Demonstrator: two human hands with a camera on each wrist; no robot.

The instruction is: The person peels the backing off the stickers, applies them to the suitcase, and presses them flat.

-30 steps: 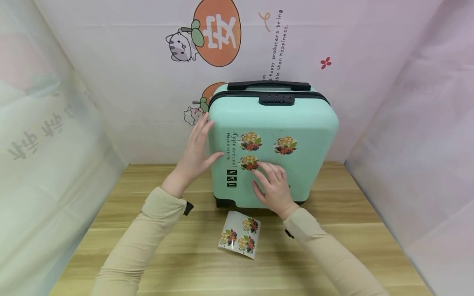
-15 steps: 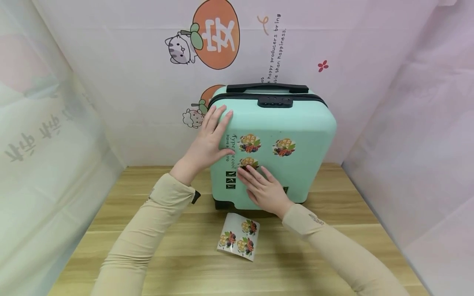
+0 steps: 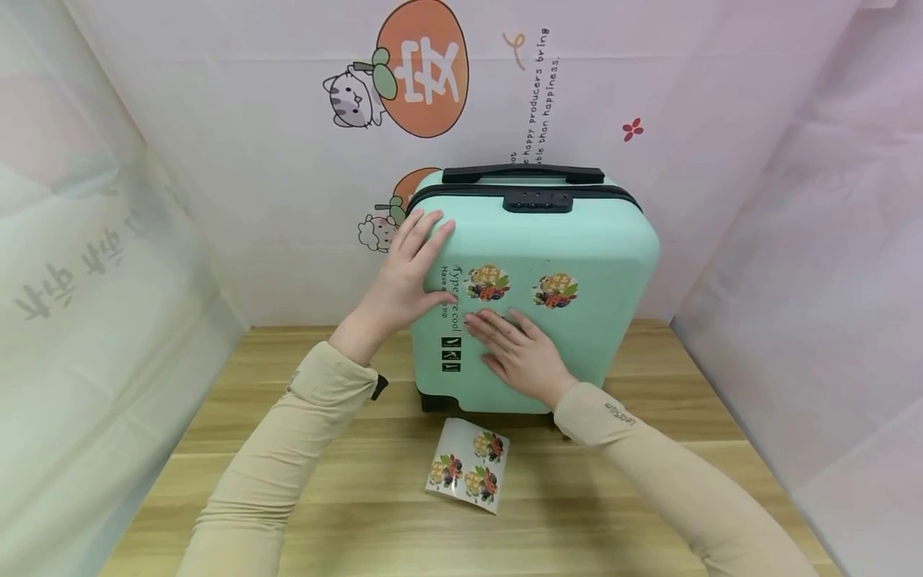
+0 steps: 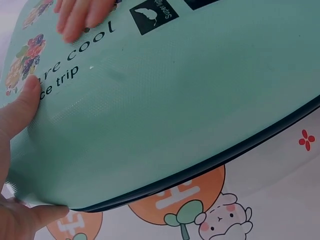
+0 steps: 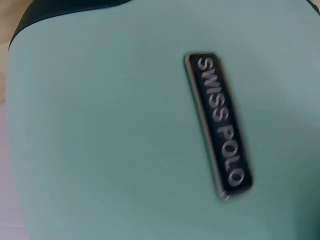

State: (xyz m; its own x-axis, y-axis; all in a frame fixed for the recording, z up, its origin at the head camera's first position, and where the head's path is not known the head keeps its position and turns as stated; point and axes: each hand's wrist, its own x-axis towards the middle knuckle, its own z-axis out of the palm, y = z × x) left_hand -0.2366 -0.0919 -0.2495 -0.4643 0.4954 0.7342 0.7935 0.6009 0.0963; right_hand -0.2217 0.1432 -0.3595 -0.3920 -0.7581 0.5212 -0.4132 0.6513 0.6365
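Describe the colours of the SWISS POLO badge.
The badge is black, lettered in silver-grey; it shows best in the right wrist view.

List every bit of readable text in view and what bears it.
"SWISS POLO": black, silver-edged badge on mint-green hard-shell suitcase.
"Type", "re cool": suitcase front, partly behind left hand.
"Have a", "ce trip": same.
"Super ligh", cut off: black square label.
"安": white printed fabric backdrop.
"…happy producers bring": same backdrop.
"…ble than happiness.": same backdrop.
Unreadable, too small or faint: round fruit stickers, beige right sleeve, black combination lock, white left curtain.
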